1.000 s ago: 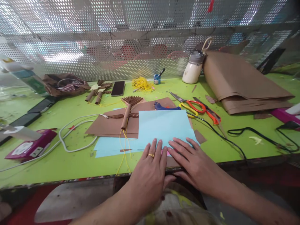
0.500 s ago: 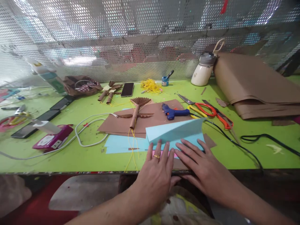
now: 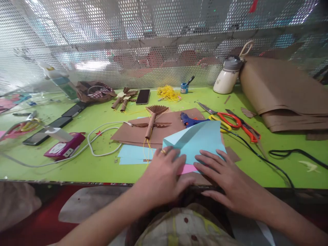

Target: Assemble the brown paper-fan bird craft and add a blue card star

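Observation:
A light blue sheet of paper point(image 3: 200, 141), partly folded over with its far edge lifted, lies in front of me. My left hand point(image 3: 164, 171), with a gold ring, rests on its near left corner, fingers bent and thumb apart. My right hand point(image 3: 222, 174) lies on the sheet's near right part, fingers spread and extended. Pink paper point(image 3: 187, 168) shows below the blue sheet, between my hands. Just beyond is a brown paper figure point(image 3: 151, 124) with a pleated fan top and yellow strings, lying on brown paper point(image 3: 123, 133). The blue sheet partly covers a blue glue gun point(image 3: 189, 120).
Orange-handled scissors point(image 3: 230, 119) and a black cord point(image 3: 256, 153) lie to the right. Behind stand a white bottle point(image 3: 227, 77) and folded brown paper point(image 3: 287, 89). Left are a purple power adapter point(image 3: 65, 145), white cable point(image 3: 89, 145) and phones. Yellow string point(image 3: 167, 93) lies at the back.
The folded blue sheet has swung up and spread, now partly covering the glue gun. My left fingers have curled and shifted left; my right hand stays on the paper. The view has shifted slightly.

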The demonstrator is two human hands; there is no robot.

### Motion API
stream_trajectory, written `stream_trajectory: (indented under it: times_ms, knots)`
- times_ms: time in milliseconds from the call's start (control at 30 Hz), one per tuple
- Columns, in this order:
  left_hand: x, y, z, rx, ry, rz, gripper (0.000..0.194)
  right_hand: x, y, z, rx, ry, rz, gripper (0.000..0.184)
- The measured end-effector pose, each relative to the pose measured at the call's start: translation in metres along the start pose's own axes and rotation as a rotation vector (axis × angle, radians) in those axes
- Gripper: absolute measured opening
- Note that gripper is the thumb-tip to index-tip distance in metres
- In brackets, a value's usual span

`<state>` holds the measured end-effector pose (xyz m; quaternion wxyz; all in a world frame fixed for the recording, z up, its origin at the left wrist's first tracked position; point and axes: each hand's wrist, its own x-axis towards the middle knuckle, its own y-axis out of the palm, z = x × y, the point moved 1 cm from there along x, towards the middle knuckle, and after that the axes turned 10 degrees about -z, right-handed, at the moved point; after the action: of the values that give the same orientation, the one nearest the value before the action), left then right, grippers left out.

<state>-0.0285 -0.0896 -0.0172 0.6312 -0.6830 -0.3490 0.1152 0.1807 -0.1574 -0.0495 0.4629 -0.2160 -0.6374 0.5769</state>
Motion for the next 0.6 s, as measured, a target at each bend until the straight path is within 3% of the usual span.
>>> stream_trajectory:
  times_ms: [133,233,367,600]
  knots:
    - [0.012,0.000,0.034,-0.008,-0.035,-0.060,0.051,-0.001,0.002,-0.001,-0.002,-0.018,-0.044,0.056]
    - [0.011,0.007,0.047,-0.010,-0.080,-0.054,0.054,0.000,0.002,-0.001,0.004,-0.030,-0.059,0.056]
    - [0.009,0.007,0.046,-0.061,-0.119,-0.039,0.068,-0.001,0.002,-0.002,-0.005,-0.036,-0.025,0.056]
    - [0.012,0.006,0.044,-0.046,-0.105,-0.054,0.058,0.001,0.000,-0.003,-0.004,-0.012,0.043,0.057]
